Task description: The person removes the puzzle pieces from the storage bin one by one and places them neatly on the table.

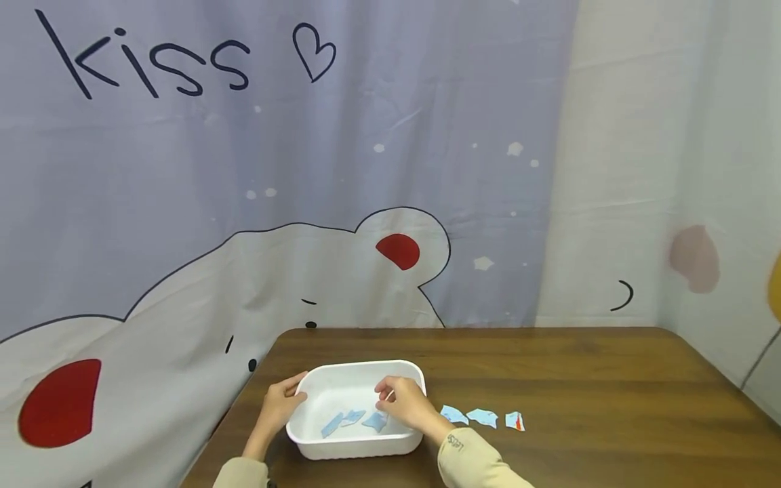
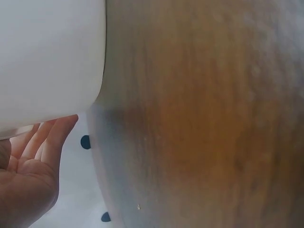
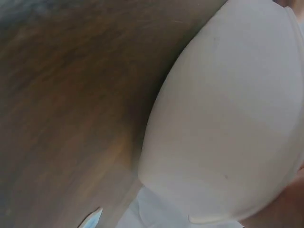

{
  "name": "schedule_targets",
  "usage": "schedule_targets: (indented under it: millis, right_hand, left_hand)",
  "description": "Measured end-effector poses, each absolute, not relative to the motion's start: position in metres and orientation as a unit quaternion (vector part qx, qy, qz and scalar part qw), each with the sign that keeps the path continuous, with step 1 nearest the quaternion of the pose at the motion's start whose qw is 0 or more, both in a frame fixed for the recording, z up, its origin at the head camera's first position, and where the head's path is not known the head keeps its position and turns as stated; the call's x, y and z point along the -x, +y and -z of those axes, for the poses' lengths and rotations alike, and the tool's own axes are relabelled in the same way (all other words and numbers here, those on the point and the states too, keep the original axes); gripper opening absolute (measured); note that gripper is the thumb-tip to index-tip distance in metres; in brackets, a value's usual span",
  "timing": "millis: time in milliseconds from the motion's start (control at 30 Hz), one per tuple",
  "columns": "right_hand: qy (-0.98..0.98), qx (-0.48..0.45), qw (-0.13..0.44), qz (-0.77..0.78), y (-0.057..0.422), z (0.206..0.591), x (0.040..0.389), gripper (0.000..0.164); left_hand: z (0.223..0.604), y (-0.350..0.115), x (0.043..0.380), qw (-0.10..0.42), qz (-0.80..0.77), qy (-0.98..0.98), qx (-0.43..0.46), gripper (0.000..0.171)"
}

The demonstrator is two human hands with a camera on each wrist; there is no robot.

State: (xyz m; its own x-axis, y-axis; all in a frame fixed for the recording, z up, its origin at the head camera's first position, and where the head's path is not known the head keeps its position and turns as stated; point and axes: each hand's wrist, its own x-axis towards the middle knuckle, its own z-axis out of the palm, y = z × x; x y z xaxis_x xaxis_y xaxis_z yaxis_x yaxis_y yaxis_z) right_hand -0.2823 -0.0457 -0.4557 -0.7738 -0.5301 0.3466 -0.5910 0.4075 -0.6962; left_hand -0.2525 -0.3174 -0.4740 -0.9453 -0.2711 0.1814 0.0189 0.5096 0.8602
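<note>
**Torn light-blue paper scrap (image 1: 375, 422) lying just nearside of the right hand's (image 1: 407, 402) fingers**

I'm seeing the scrap resting inside the white, rounded-rectangular plastic basin (image 1: 354, 448), toward its near edge; its long axis I can't tell. The right hand is sitting nearer, but whether its bent fingers are pinching anything I can't tell. The left hand (image 1: 279, 408) is gripping the basin's left rim, beside the brown wooden bench's (image 1: 586, 407) left edge.
</note>
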Motion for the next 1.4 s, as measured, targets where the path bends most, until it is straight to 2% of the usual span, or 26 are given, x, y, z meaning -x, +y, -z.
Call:
schedule_targets:
  millis: [300,733,967,1400]
  right_hand:
    - [-0.83,-0.316,-0.027,-0.458,-0.051,0.462,0.284,0.025]
    - [-0.891,-0.285,-0.087,-0.341,-0.062,0.462,0.285,0.046]
    - [-0.908,-0.279,-0.062,-0.307,-0.065,0.465,0.285,0.035]
    - [-0.892,-0.29,-0.055,-0.342,-0.067,0.468,0.29,0.028]
  left_hand:
    - [0.475,-0.312,0.254,0.147,0.499,-0.852,-0.065,0.042]
    - [0.476,-0.313,0.251,0.155,0.492,-0.854,-0.071,0.042]
    - [0.479,-0.315,0.253,0.151,0.494,-0.853,-0.071,0.043]
    - [0.476,-0.317,0.253,0.158,0.489,-0.855,-0.075,0.043]
